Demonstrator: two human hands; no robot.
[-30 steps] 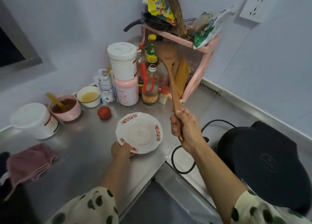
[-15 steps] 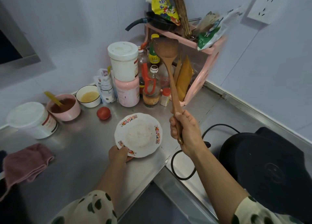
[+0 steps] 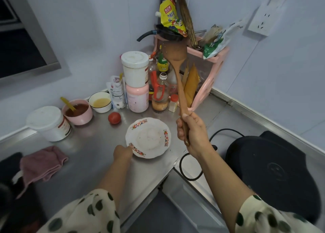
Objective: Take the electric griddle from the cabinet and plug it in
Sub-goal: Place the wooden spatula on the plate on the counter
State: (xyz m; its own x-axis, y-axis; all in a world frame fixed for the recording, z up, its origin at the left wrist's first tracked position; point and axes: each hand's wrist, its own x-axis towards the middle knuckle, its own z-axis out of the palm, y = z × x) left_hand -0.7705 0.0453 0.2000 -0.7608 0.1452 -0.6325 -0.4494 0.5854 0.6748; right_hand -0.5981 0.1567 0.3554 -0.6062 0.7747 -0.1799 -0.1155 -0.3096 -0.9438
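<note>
Pale bluish walls [image 3: 88, 30] round a steel corner counter [image 3: 84, 162] (dark framed opening [image 3: 17, 48] at left)

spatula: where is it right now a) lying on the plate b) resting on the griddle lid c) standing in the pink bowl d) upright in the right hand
d: the right hand grips the spatula by its handle, blade up above the counter, while the left hand holds the plate by its rim.
</note>
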